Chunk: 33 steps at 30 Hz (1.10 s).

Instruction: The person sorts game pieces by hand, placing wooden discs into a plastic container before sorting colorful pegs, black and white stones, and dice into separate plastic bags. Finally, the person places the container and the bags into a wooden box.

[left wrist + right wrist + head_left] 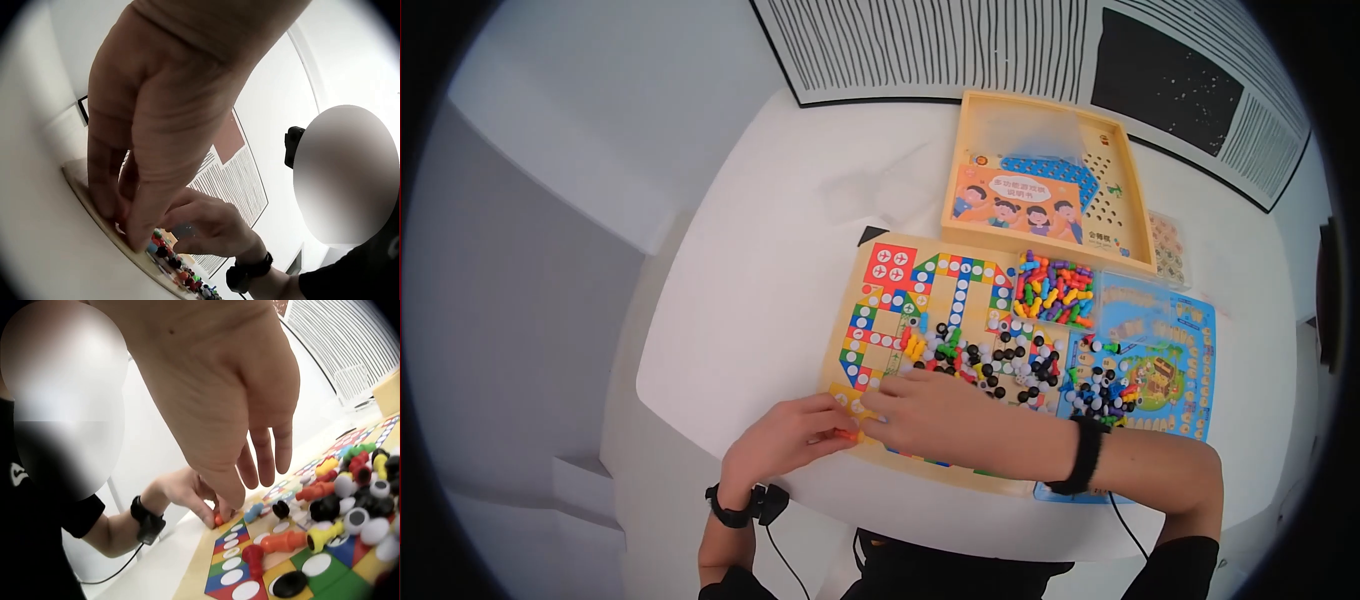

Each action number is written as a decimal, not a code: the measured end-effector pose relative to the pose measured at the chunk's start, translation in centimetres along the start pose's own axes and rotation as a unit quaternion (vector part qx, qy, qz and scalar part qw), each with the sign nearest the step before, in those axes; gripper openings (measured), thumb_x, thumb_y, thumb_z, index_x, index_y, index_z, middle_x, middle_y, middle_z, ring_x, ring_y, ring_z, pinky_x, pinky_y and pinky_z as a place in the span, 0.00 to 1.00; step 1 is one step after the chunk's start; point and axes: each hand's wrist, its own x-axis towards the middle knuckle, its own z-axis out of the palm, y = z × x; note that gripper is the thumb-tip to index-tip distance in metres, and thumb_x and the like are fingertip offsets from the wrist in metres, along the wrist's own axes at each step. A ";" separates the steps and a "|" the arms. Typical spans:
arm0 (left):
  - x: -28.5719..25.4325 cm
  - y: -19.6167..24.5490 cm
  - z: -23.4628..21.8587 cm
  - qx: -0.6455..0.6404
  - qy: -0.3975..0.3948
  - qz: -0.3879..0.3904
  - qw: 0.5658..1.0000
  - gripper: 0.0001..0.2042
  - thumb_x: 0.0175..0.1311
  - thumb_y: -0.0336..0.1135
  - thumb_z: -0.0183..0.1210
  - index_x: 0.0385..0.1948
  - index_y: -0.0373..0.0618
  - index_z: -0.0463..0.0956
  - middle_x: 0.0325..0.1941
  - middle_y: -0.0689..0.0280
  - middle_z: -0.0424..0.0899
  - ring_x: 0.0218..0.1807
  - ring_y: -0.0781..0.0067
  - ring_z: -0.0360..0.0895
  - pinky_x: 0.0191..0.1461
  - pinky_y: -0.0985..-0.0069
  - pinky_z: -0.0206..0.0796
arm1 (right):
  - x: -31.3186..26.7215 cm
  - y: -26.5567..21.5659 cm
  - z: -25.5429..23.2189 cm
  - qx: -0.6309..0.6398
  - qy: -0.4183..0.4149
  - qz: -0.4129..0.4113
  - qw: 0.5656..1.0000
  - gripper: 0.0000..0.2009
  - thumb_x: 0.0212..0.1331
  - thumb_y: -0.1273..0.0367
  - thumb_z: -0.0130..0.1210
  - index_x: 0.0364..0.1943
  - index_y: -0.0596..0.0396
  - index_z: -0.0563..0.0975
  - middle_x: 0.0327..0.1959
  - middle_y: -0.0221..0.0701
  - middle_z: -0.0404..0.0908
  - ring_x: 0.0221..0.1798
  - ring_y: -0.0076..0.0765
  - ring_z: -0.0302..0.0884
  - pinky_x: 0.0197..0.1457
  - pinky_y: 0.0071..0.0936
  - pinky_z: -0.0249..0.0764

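Note:
At the near left corner of the printed game board (905,452), my left hand (785,435) pinches a small orange game pawn (219,520) between thumb and fingers. My right hand (930,415) reaches across the board, its fingertips close beside the left hand. In the right wrist view its fingers (283,447) hang fairly straight over the board, with no piece showing in them. Mixed pawns and black and white round pieces lie heaped beyond it, among them an orange pawn (284,542), a yellow pawn (325,536) and a light blue pawn (253,512).
Behind the board stands a wooden tray (1052,240) holding an orange booklet (1015,205). A clear box of coloured pawns (1055,290) sits on the board's far right. To the right, a blue board (1195,350) bears another heap of pieces (1100,390). The white table (730,300) extends leftward.

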 end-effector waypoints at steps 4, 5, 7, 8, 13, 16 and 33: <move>0.1 -0.5 -0.5 0.017 0.019 -0.040 0.999 0.08 0.63 0.30 0.71 0.41 0.42 0.85 0.40 0.64 0.84 0.37 0.63 0.85 0.40 0.72 0.80 | 0.3 -0.3 0.6 -0.034 -0.073 -0.039 0.996 0.10 0.55 0.72 0.64 0.42 0.52 0.81 0.46 0.30 0.80 0.52 0.33 0.80 0.53 0.32 0.78; 0.3 -0.3 -0.6 0.013 0.016 -0.033 0.999 0.08 0.63 0.30 0.71 0.41 0.42 0.85 0.40 0.64 0.84 0.37 0.63 0.85 0.40 0.72 0.80 | 0.1 -0.3 0.3 -0.036 -0.077 -0.031 0.996 0.10 0.55 0.72 0.64 0.42 0.52 0.81 0.46 0.30 0.80 0.52 0.33 0.80 0.53 0.32 0.78; 0.9 0.1 -0.9 0.010 0.016 -0.065 0.998 0.08 0.63 0.31 0.72 0.40 0.42 0.85 0.40 0.64 0.85 0.37 0.63 0.85 0.39 0.72 0.79 | -0.4 -0.4 -0.7 -0.027 -0.075 -0.032 0.996 0.07 0.55 0.72 0.64 0.38 0.52 0.81 0.41 0.30 0.80 0.48 0.35 0.81 0.53 0.34 0.79; 1.2 0.0 -1.0 0.007 0.015 -0.060 0.998 0.08 0.63 0.31 0.72 0.40 0.42 0.85 0.40 0.64 0.85 0.37 0.63 0.85 0.39 0.72 0.79 | -1.0 -0.2 -1.8 -0.030 -0.079 -0.027 0.996 0.07 0.55 0.72 0.64 0.38 0.52 0.81 0.41 0.30 0.80 0.48 0.35 0.81 0.53 0.34 0.79; 3.1 0.8 -1.5 0.069 0.067 0.106 0.990 0.07 0.60 0.29 0.74 0.39 0.45 0.87 0.38 0.65 0.88 0.38 0.68 0.85 0.37 0.73 0.78 | -7.8 2.1 -10.5 0.035 0.107 0.169 0.979 0.13 0.56 0.72 0.67 0.47 0.54 0.84 0.42 0.33 0.85 0.48 0.42 0.85 0.53 0.37 0.81; 5.9 3.4 -2.1 0.057 0.061 0.177 0.981 0.09 0.61 0.32 0.73 0.40 0.46 0.86 0.36 0.64 0.87 0.39 0.62 0.84 0.42 0.68 0.78 | -11.7 4.1 -11.9 0.013 0.119 0.261 0.958 0.15 0.56 0.73 0.69 0.49 0.53 0.84 0.42 0.34 0.86 0.47 0.44 0.85 0.51 0.37 0.81; 18.3 9.4 -1.6 0.187 0.029 0.252 0.949 0.13 0.63 0.42 0.72 0.44 0.47 0.86 0.42 0.68 0.88 0.54 0.65 0.82 0.55 0.66 0.75 | -16.1 3.4 -15.8 -0.047 0.291 0.353 0.888 0.11 0.55 0.76 0.69 0.43 0.57 0.85 0.36 0.34 0.86 0.38 0.42 0.85 0.39 0.35 0.80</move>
